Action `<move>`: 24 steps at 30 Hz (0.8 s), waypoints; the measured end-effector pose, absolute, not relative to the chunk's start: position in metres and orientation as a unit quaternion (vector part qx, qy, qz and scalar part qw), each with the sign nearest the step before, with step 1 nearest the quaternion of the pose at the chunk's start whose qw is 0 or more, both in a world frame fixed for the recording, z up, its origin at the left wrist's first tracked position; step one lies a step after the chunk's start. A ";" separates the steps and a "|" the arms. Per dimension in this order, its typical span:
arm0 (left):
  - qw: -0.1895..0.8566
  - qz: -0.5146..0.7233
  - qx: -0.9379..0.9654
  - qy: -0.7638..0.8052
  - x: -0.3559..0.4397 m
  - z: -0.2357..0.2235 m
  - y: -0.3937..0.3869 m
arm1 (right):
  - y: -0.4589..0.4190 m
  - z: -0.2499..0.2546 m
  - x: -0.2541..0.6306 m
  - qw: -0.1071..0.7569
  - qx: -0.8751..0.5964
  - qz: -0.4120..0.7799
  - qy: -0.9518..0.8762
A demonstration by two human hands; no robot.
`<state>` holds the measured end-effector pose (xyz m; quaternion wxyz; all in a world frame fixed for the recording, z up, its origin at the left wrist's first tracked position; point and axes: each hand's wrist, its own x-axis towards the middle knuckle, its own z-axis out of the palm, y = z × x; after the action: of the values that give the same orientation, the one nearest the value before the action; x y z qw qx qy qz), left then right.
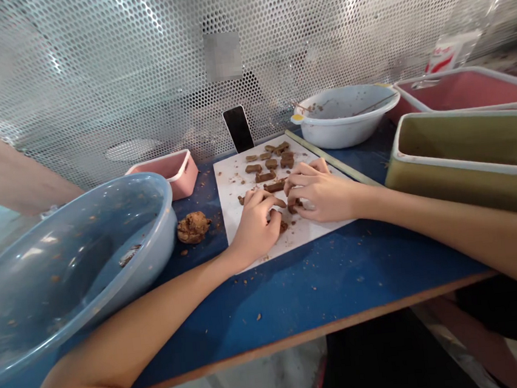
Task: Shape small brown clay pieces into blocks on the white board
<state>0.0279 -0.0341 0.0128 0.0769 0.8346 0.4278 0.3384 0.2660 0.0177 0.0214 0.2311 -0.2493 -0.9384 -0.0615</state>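
Observation:
Both my hands rest on a white board [234,184] on the blue table. My left hand [256,224] has its fingers curled and pressed on a small brown dough piece. Beside it, my right hand [320,191] has its fingers bent over another brown piece at the board's middle. Several shaped brown dough pieces [270,163] lie in rows at the far end of the board. A lump of brown dough [193,227] sits on the table left of the board.
A large blue basin [154,253] stands at the left, a pink tub [178,171] behind it. A phone [238,129] leans on the perforated metal screen. A white bowl [348,130], an olive tray [444,182] and a red tray [472,91] stand at the right.

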 end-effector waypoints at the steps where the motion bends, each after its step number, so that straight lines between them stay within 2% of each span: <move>1: 0.078 0.338 0.834 0.428 0.028 0.013 -0.034 | 0.018 0.022 0.266 0.231 -0.249 -0.061 -0.939; 24: 0.083 0.349 0.834 0.419 0.027 0.012 -0.034 | 0.015 0.025 0.263 0.216 -0.266 -0.040 -0.938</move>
<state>0.0275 -0.0335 0.0116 0.0832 0.8340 0.4193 0.3488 0.2634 0.0153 0.0246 0.2163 -0.2663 -0.9385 -0.0398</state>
